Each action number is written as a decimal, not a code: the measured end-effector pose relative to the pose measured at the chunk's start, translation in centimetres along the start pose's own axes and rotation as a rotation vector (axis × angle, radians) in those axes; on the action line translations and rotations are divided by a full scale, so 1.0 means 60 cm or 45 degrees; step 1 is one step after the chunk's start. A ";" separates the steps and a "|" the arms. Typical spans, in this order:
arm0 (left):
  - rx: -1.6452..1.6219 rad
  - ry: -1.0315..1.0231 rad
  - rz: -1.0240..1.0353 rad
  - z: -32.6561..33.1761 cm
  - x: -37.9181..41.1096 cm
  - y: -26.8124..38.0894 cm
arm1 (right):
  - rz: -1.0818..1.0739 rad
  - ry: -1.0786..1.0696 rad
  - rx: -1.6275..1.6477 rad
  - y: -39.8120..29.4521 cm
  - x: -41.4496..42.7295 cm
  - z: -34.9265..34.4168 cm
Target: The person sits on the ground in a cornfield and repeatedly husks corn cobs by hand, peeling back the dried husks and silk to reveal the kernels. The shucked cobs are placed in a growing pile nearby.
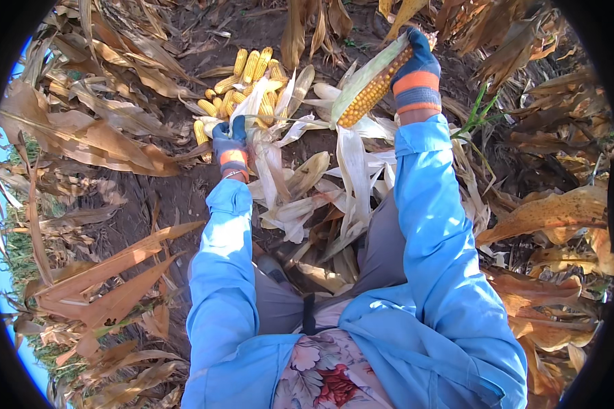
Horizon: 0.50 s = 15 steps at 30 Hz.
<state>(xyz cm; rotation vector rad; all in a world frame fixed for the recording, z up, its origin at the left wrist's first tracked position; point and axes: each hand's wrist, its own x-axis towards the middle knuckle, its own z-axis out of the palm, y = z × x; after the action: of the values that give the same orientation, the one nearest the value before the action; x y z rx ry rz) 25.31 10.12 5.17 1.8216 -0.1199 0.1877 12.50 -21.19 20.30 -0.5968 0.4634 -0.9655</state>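
Both hands wear dark gloves with orange bands. At the upper right, my right hand grips one end of a corn cob whose yellow kernels show along one side, with pale green husk still on its other side. My left hand is at the centre left, its fingers closed on pale husk strips. A thin strand runs from there towards the low end of the cob. Just beyond my left hand lies a pile of husked yellow corn cobs on the soil. The left fingertips are partly hidden.
Loose pale husks lie between my hands and down towards my legs. Dry corn leaves stand at the left, and more dry leaves at the right. Dark soil shows at the left. A green weed grows beside my right sleeve.
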 end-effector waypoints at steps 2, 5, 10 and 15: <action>0.000 0.226 0.124 0.034 0.003 0.009 | 0.122 -0.111 0.007 -0.003 -0.004 -0.001; -0.468 0.041 0.229 0.121 -0.003 0.061 | 0.256 -0.249 0.027 0.013 -0.027 0.009; -0.793 -1.161 -0.172 0.198 -0.045 0.185 | 0.336 -0.283 0.095 0.020 -0.021 0.008; -0.485 -1.362 0.226 0.139 -0.091 0.250 | 0.201 -0.402 -0.017 0.028 -0.035 0.008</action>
<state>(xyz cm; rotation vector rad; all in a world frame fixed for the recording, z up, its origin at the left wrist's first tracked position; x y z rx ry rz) 17.80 -1.84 16.31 1.3547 -0.9933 -0.6646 12.76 -18.54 19.76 -0.7004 0.2315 -0.7031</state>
